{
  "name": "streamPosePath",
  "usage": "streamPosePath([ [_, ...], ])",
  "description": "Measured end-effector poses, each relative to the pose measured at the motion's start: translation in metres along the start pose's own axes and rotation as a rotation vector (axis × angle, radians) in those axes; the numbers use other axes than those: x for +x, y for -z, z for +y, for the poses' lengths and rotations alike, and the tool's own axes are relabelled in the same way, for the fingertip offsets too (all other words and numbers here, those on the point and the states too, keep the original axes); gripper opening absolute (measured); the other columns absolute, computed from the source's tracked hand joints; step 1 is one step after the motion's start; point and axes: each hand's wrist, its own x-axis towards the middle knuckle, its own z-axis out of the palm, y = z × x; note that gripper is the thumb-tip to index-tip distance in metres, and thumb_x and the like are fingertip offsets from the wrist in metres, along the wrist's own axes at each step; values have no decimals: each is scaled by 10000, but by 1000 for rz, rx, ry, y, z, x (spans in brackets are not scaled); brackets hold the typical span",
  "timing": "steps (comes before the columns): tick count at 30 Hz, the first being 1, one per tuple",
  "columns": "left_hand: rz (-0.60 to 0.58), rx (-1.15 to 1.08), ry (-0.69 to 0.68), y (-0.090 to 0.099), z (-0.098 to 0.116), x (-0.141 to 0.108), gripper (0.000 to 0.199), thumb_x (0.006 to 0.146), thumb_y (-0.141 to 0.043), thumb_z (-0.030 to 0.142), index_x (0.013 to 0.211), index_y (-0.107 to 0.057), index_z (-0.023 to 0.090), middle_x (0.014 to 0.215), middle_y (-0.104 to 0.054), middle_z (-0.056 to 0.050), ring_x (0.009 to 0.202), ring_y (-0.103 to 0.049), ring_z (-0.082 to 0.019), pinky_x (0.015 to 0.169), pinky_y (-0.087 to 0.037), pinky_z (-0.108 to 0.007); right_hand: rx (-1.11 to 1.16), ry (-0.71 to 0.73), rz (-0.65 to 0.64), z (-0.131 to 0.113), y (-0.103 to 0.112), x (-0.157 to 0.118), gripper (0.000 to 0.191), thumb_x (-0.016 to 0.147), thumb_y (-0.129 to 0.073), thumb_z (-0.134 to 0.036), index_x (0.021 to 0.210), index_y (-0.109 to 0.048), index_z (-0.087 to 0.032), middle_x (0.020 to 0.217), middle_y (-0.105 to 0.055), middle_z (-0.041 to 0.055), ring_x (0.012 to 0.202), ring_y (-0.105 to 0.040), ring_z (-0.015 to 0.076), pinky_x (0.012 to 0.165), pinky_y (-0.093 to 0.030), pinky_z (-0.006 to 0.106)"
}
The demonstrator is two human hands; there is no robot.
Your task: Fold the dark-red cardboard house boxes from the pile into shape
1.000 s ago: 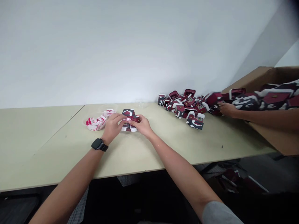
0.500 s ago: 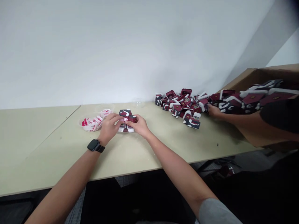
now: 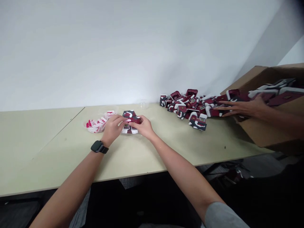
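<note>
Left hand (image 3: 113,126) and right hand (image 3: 144,127) both closed on a maroon-black printed box (image 3: 130,122) over the counter (image 3: 54,152); large pile of similar boxes (image 3: 187,107) left untouched, red-white pieces (image 3: 98,124) just beside.

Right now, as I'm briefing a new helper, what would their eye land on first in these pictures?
The big heap of maroon, black and white pieces on the right of the pale table stands out first, running up to a cardboard box where a co-worker's hand reaches out. Near the middle, the left hand and right hand grip one maroon and black piece, beside a smaller cluster of red and white pieces.
</note>
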Motion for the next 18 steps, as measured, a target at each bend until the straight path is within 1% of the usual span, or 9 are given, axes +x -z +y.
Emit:
streamPosePath([
  [6,-25,-7,-25,0,-1,-1,239,1016,-555,255,1064,-788,236,1034,-753,-89,992,-695,-235,917,-573,-419,-8,-10,6,-3,2,0,605,604,-897,-607,1014,-720,-198,932,-733,13,873,-662,195,758,-523,295],
  [13,-78,65,-144,-1,-7,-2,297,1019,-535,231,1210,-762,259,1108,-754,-115,1017,-698,-250,918,-567,-442,-12,-30,8,-2,4,1,606,618,-881,-635,995,-713,-190,926,-736,21,883,-672,202,739,-514,289],
  [18,-131,49,-150,0,-8,-3,326,1010,-526,204,1234,-751,274,1138,-747,-127,1058,-702,-257,956,-565,-458,-37,-33,13,-2,5,1,608,617,-884,-627,1002,-708,-191,946,-735,20,891,-668,197,743,-508,281],
])
